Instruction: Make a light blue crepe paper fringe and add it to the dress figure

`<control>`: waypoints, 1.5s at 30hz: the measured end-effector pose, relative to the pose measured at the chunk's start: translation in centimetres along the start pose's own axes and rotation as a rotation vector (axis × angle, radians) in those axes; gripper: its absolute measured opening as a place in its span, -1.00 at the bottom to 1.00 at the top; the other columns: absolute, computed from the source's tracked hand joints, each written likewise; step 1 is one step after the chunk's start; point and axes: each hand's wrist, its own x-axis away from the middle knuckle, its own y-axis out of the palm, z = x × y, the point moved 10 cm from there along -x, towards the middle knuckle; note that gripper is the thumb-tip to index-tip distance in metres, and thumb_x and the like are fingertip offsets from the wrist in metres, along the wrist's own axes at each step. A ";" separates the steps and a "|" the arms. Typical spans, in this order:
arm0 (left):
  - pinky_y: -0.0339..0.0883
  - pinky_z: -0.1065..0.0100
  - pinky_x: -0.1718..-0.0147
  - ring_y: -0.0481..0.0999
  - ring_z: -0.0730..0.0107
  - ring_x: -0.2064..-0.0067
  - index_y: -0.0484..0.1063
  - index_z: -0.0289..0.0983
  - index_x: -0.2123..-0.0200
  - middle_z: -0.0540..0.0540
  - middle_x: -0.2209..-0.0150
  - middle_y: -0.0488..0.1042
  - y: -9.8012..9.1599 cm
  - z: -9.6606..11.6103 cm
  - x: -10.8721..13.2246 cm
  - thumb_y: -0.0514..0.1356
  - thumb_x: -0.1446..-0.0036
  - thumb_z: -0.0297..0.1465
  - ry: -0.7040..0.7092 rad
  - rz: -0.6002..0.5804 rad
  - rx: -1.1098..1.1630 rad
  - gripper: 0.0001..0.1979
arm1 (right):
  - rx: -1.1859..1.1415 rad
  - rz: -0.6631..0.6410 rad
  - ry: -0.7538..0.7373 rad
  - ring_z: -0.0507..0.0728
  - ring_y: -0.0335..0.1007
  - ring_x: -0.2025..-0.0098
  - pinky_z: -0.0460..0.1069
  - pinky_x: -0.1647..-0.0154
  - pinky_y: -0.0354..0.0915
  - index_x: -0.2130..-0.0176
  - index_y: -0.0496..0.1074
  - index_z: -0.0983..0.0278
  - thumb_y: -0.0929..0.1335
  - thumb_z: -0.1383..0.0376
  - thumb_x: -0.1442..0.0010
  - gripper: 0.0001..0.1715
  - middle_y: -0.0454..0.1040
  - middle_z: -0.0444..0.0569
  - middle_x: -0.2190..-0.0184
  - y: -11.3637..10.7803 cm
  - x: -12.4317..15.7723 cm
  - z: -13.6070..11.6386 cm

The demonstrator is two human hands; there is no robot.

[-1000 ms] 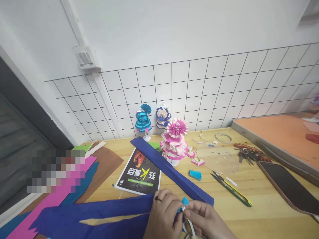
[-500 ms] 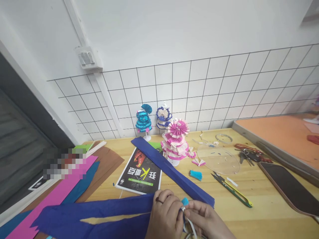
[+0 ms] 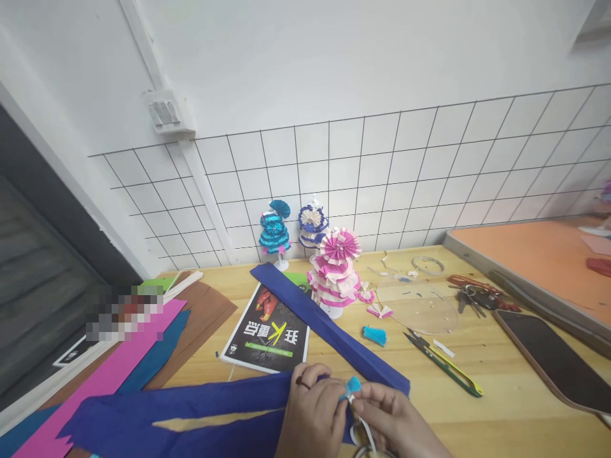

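At the bottom centre, my left hand [image 3: 312, 407] is closed, its fingertips pinching a small light-blue paper piece [image 3: 354, 384]. Close against it on the right, my right hand [image 3: 398, 416] pinches a thin white strip [image 3: 366, 429] at the base of that piece. The strip's lower end hangs down toward a round-edged thing, partly cut off by the frame. Dark-blue crepe paper [image 3: 205, 397] spreads leftward from beneath my left hand. Another folded dark-blue paper strip [image 3: 329, 324] runs diagonally behind both hands, over a black-covered book [image 3: 272, 331].
Three ruffled paper trees, teal [image 3: 273, 229], blue-and-white [image 3: 312, 222] and pink-and-white [image 3: 337, 273], stand near the wall. A light-blue paper bundle [image 3: 374, 335], a cutter [image 3: 446, 366], keys [image 3: 472, 299] and a phone [image 3: 548, 356] lie right. Coloured paper sheets [image 3: 105, 375] lie left.
The light-blue paper piece shows more between my fingertips, as my left fingers have shifted slightly left. Both hands keep their pinch, and the things on the table stay put.
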 end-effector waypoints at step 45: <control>0.22 0.17 0.24 0.48 0.34 0.40 0.36 -0.29 0.49 0.00 0.57 0.49 -0.9 1.5 0.3 0.05 0.02 -0.64 0.149 0.147 -0.229 -0.82 | -0.072 0.059 0.027 -0.12 0.22 0.83 -0.26 0.80 0.10 0.34 0.44 0.38 0.53 0.19 0.22 -0.55 0.38 -0.25 0.84 -0.4 0.2 -0.1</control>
